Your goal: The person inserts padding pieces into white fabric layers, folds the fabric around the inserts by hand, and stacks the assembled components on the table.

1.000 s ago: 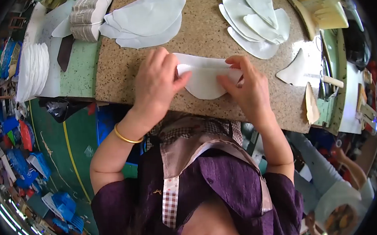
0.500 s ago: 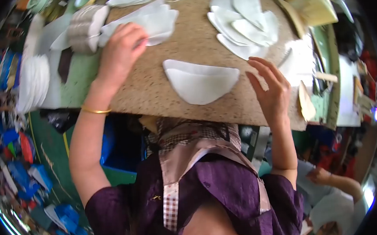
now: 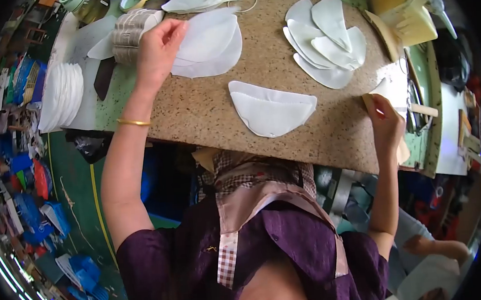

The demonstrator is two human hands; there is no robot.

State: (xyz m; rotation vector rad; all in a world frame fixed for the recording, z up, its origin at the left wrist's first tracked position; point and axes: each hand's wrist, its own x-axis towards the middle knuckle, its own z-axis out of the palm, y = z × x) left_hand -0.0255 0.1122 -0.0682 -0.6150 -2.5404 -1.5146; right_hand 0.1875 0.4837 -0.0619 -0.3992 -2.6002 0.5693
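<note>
Grip left (image 3: pixel 158 52): pinching white sheet (image 3: pixel 208 34) | grip right (image 3: pixel 388 127): at brown piece (image 3: pixel 367 102)

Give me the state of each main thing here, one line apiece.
Left hand: pinching the top sheet
Right hand: pinching a small tan piece
Middle sheet: lying apart on the table
Right-side sheets: fanned, overlapping
Left stack: packed close
Bracelet: on left wrist
Apron: worn

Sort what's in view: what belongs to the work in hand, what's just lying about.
Likely part of the job:
thin white half-moon piece, front centre
thin white rounded sheets at the left hand
fanned white rounded sheets, upper right

Apparently just lying about:
dark flat strip, left
shiny black plastic bag
</note>
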